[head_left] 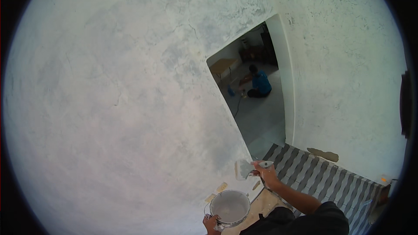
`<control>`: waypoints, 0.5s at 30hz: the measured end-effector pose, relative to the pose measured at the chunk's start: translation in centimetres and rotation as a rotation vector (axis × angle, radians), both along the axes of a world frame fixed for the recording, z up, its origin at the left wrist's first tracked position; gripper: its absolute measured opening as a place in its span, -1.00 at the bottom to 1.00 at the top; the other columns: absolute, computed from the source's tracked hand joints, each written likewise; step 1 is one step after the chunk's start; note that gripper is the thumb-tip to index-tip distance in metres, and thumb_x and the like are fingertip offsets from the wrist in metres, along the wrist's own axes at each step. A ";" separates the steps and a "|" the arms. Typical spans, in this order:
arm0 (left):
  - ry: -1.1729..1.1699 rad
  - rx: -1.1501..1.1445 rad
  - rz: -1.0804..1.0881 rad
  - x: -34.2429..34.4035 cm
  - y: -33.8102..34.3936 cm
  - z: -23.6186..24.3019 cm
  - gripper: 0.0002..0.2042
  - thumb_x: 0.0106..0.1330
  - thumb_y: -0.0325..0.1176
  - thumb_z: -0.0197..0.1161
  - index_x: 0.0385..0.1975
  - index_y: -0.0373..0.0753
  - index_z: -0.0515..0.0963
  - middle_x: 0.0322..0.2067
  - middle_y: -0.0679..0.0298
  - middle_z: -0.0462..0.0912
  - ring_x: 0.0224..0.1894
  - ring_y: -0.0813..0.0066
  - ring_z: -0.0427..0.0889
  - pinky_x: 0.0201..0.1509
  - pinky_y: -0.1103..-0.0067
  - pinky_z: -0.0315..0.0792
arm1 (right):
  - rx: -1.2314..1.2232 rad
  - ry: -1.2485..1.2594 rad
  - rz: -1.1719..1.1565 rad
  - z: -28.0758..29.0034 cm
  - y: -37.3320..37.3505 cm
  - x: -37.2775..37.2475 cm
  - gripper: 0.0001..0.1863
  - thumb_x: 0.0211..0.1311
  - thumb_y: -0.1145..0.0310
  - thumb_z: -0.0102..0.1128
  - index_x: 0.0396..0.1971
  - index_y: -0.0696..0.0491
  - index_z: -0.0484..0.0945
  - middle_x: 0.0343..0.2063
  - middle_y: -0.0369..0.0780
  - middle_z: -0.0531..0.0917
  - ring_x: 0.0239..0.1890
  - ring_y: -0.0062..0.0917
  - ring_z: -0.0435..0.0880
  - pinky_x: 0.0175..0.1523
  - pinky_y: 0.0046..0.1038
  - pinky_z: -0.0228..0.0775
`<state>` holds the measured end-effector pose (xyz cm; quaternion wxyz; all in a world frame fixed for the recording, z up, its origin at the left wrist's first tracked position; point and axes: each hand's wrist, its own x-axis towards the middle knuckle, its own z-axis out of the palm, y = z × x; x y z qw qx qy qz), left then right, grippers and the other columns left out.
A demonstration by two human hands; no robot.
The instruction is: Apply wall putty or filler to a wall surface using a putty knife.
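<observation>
A wide, flat paintbrush (pixel 243 170) is in my right hand (pixel 266 173), its fingers closed round the pale grey handle. Its whitish bristle end points left, close to the white wall (pixel 130 117); whether it touches the wall I cannot tell. Lower down, my left hand (pixel 210 225) grips the near left side of a round bucket (pixel 249 211). Pale grey-white liquid, likely paint, lies inside the bucket. White smears mark the bucket's rim and my fingers. The wall has cracks and uneven greyish patches.
An open doorway (pixel 261 122) leads to another room, where a person in a blue shirt (pixel 261 83) sits on the floor near a small table (pixel 223 65). Grey wavy-striped tiles (pixel 322 176) cover the floor at right. A second wall (pixel 344 82) has a bare patch (pixel 323 154) near its base.
</observation>
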<state>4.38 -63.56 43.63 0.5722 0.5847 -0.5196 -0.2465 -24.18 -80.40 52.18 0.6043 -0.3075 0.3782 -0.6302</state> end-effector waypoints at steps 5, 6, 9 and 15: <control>0.498 0.466 0.136 -2.3 -4.3 4.0 -0.78 0.09 -0.26 0.34 -0.44 -0.26 0.50 -0.53 0.16 0.56 -0.55 0.27 0.53 -0.52 0.32 0.43 | 0.113 -0.120 0.020 1.2 1.5 -2.6 -0.70 0.22 0.25 0.23 -0.24 0.19 0.51 -0.41 -0.14 0.62 -0.42 -0.46 0.66 -0.26 -0.43 0.58; 0.568 0.493 0.171 -2.4 -5.4 3.4 -0.84 -0.03 -0.44 0.29 -0.49 -0.26 0.43 -0.57 0.22 0.51 -0.59 0.36 0.50 -0.55 0.39 0.41 | 0.116 -0.115 0.031 2.2 2.2 -3.2 -0.68 0.23 0.21 0.20 -0.25 0.19 0.50 -0.40 -0.13 0.62 -0.41 -0.45 0.67 -0.25 -0.43 0.58; 0.622 0.495 0.158 -3.8 -6.9 3.8 -0.79 -0.16 -0.61 0.24 -0.52 -0.27 0.38 -0.62 0.27 0.47 -0.62 0.45 0.47 -0.57 0.46 0.39 | 0.107 -0.129 0.054 3.3 2.5 -5.2 -0.63 0.26 0.15 0.16 -0.25 0.20 0.49 -0.39 -0.10 0.63 -0.41 -0.42 0.68 -0.25 -0.41 0.59; 0.395 0.534 0.072 -5.1 -9.0 3.5 -0.80 -0.13 -0.54 0.28 -0.45 -0.31 0.47 -0.58 0.28 0.52 -0.58 0.52 0.48 -0.54 0.52 0.38 | 0.109 0.025 0.036 4.8 3.7 -8.2 -0.56 0.27 0.07 0.12 -0.26 0.24 0.48 -0.40 -0.08 0.64 -0.46 -0.43 0.68 -0.30 -0.40 0.61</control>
